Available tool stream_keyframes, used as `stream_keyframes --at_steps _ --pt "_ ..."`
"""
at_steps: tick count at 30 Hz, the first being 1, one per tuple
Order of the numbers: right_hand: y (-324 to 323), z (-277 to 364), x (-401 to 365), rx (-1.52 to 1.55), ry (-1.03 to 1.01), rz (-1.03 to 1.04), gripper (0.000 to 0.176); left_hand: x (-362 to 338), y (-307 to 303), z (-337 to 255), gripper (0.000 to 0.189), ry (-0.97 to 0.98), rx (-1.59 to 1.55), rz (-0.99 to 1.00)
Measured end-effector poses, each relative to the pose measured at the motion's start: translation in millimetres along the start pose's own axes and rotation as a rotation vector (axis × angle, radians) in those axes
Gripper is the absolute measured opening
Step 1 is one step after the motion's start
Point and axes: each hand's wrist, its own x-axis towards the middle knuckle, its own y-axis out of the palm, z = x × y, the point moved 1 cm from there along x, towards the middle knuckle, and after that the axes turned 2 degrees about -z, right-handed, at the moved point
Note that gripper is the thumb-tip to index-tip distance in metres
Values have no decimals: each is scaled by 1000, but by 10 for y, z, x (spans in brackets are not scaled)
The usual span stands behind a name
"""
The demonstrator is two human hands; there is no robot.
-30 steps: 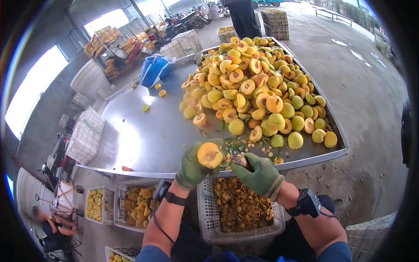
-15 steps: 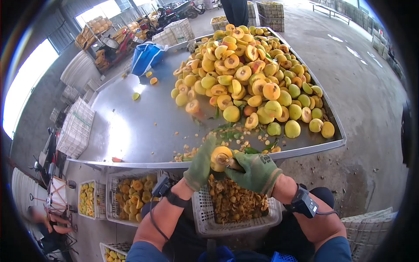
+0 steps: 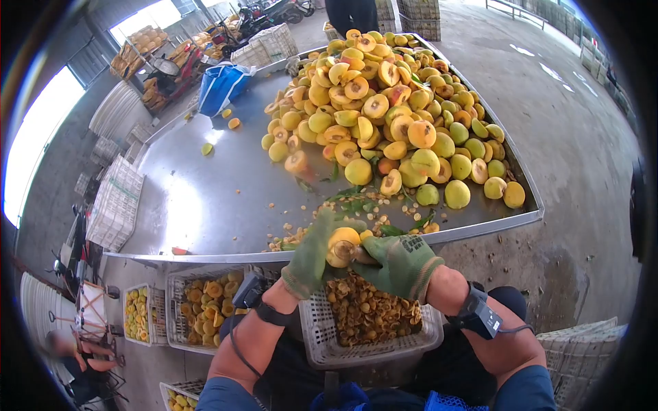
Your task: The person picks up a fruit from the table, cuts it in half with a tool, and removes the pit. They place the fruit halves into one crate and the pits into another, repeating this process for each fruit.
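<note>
While the left hand (image 3: 312,257) wraps its gloved fingers round a peach half (image 3: 341,246), the fruit sits just off the near lip of the steel table (image 3: 205,198), directly above a white basket (image 3: 312,335) filled with brown pits. The left fingers are curled closed on the rounded skin side from the left, with the thumb standing up behind the fruit. The peach's cut face, with its darker hollow, tilts down and toward the person, turned slightly to the right.

The right hand (image 3: 401,264) lies on that open side, touching the fruit. Its fingers are bunched tight with the tips against the rim of the hollow. Whether they pinch a tool or a pit is hidden by the glove.

The 2 hands meet across the peach, left as cradle and right at the face. The hollow lies straight off the right fingertips rather than above or below them.

Behind them a pile of peaches (image 3: 384,116) covers the far right of the table. A 2nd basket (image 3: 171,308) of cut fruit stands on the floor to the left.
</note>
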Motion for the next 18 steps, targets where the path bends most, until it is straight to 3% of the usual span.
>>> stream_keyframes --at_steps 4,7,9,11,14,18 --pt "3 -29 10 -24 27 35 29 -65 20 -51 46 272 377 53" --pt "-32 -19 7 -25 64 75 30 47 -150 58 45 778 777 184" --pt "-23 -22 8 -42 96 110 30 39 -77 12 40 790 796 175" --pt "-5 -43 12 -42 92 124 29 -59 56 -27 37 399 542 72" --pt "30 -70 11 -11 66 127 27 -52 80 -88 36 270 479 27" --pt "-13 2 27 48 81 170 27 -71 84 -101 36 330 650 -16"
